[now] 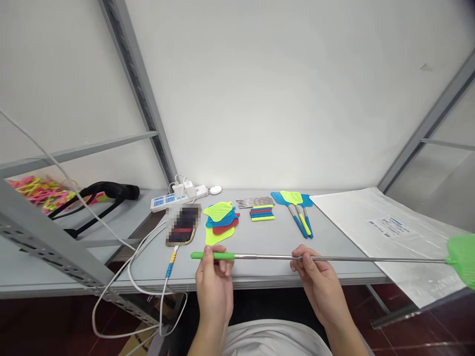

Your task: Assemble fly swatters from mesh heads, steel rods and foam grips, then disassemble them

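— Two hands, what are they doing?
— Low centre of frame: left hand (pixel 214 277) pinches the green grip; right hand (pixel 315 277) closes on the steel rod.
— And the fly swatter (pixel 334 257)?
— Extended, lying horizontal above the table (pixel 267 247) edge, its green head at the right edge of frame

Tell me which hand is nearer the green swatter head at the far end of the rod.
Right. The right hand pinches the metal rod partway along, closer to the green swatter head; the left hand holds the green handle at the opposite end.
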{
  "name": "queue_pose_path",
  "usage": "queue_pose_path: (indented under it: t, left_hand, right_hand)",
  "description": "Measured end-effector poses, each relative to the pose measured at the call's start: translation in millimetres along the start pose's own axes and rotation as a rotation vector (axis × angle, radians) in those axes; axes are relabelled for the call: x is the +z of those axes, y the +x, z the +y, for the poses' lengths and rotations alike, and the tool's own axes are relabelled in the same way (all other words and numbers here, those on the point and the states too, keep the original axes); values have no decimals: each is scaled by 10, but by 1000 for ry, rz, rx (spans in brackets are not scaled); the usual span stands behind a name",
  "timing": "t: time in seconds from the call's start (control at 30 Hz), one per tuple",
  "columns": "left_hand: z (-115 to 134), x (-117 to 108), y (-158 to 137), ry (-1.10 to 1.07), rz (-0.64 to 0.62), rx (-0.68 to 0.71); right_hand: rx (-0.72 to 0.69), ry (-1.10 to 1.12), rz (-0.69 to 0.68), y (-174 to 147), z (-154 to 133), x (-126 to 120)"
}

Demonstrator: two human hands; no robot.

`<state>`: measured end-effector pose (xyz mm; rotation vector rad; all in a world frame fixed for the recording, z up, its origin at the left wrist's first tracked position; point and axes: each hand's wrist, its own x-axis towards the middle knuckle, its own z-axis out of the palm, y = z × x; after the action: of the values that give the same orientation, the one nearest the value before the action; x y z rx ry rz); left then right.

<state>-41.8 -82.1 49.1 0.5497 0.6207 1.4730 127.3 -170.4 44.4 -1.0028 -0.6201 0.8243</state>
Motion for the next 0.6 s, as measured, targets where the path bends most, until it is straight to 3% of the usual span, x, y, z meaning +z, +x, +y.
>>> queue_pose_path:
  t: [0.3,0.6]
  left_hand:
    - [238,-22,105,1,110,73]
    - [374,-109,277,-20,159,176]
  right_hand:
    - [1,51,44,60,-87,-218]
    - [-118,160,224,151,-218,-363]
